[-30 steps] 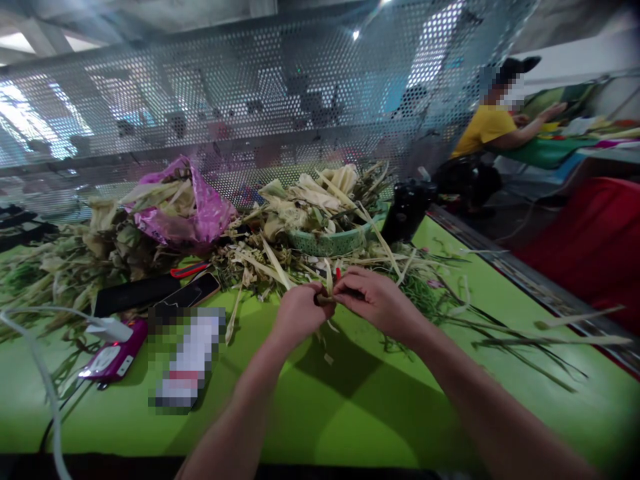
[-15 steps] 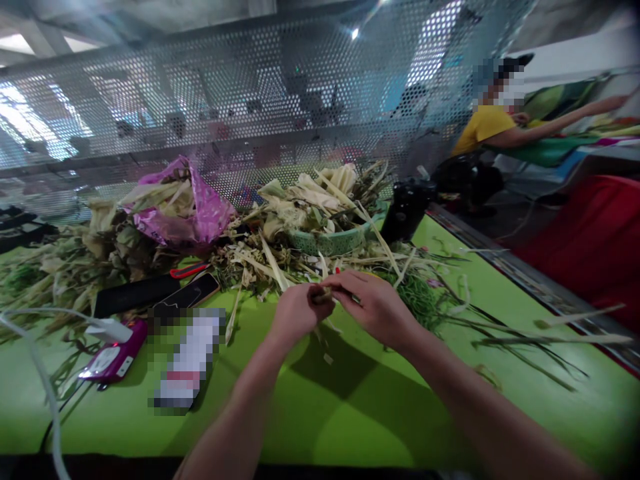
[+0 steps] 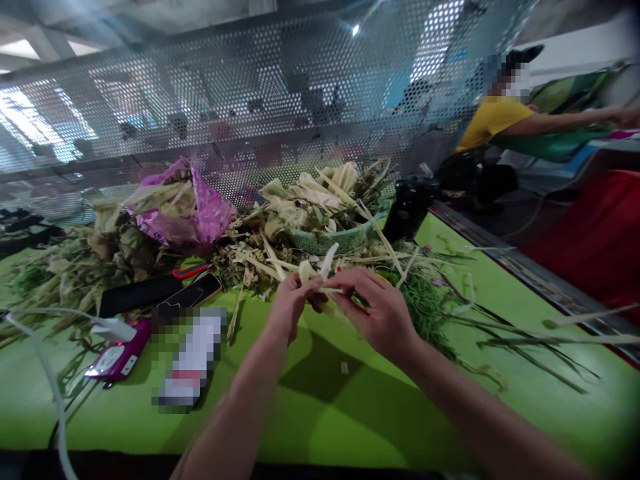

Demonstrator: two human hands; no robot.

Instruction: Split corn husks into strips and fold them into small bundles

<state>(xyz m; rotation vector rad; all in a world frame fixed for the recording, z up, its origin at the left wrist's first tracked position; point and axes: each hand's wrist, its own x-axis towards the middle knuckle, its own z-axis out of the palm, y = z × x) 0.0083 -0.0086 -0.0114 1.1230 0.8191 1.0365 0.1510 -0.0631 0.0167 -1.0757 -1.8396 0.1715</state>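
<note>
At the far left of the green table (image 3: 310,433), the purple device (image 3: 117,353), with a white plug (image 3: 113,330) in it, sits where it does in the earlier frames, shifted only slightly with the view. The phone (image 3: 193,293) and the pink bag (image 3: 213,207) of dry husks also remain in place.

Toward the middle, the change is in the left hand (image 3: 295,300). Half a second ago it curls around a tan bundle with little showing above it; now pale strips (image 3: 305,271) rise clearly from its grip, one bent over in a curl and a whiter one leaning right. The forearm comes up from the bottom edge, the wrist is nearly straight, and the thumb presses the strips against the bent fingers.

The strips are between the two hands, above the table and in front of the green basket (image 3: 327,242). One runs across to the right hand (image 3: 373,303), which pinches it between thumb and fingertips, its back turned up and its forearm slanting in from the lower right.

Beside that hand lie green strands (image 3: 423,303). At far right, the co-worker in yellow (image 3: 500,123) reaches outward with a straight arm, which is bent a second ago.
</note>
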